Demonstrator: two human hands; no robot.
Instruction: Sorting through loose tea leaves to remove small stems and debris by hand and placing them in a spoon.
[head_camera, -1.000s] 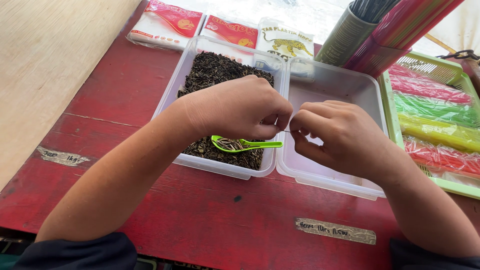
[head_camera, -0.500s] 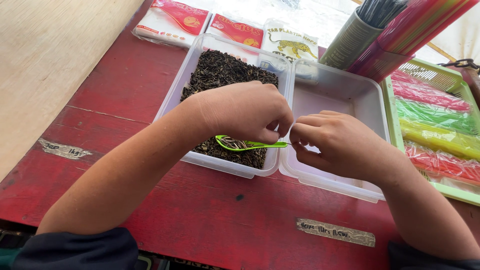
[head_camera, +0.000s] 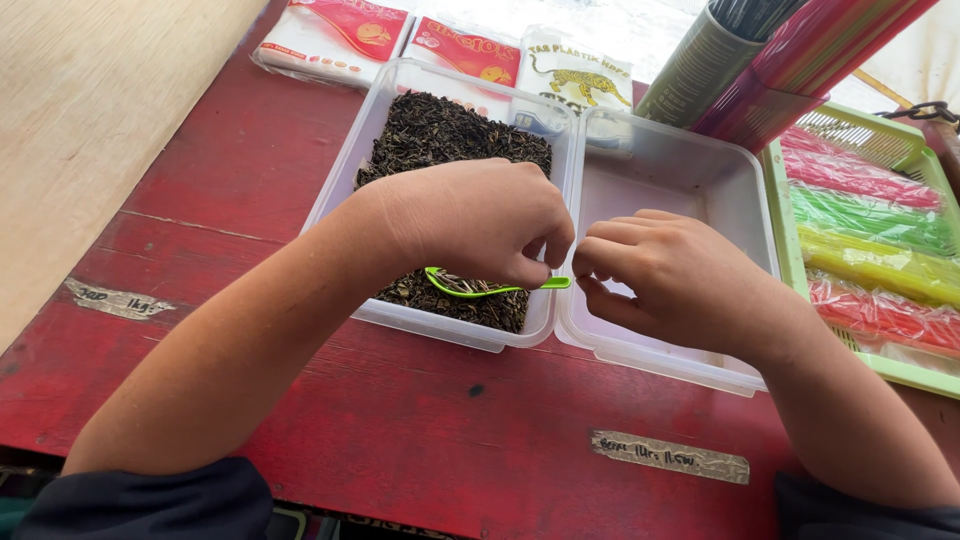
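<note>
Bare red table (head_camera: 420, 430) in front, open for passing. Two clear tubs side by side ahead: left tub (head_camera: 345, 180) packed with dark leaves, green spoon (head_camera: 480, 288) lying across; right tub (head_camera: 680, 170) hollow, open from above. Packets (head_camera: 340, 30) blocking behind, tall cylinders (head_camera: 700, 70) at back right, green basket (head_camera: 880, 130) walling the right.

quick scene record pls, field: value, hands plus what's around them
left hand: left hand over the clear tub of dark dried leaves, fingers pinched
right hand: right hand over the empty clear tub, fingertips pinched close to the left hand's
between hands: too small to tell
spoon: green plastic spoon lying on the leaves, loaded, handle pointing right
surface: red wooden table
right edge: green basket holding coloured packets
far edge: printed packets
</note>
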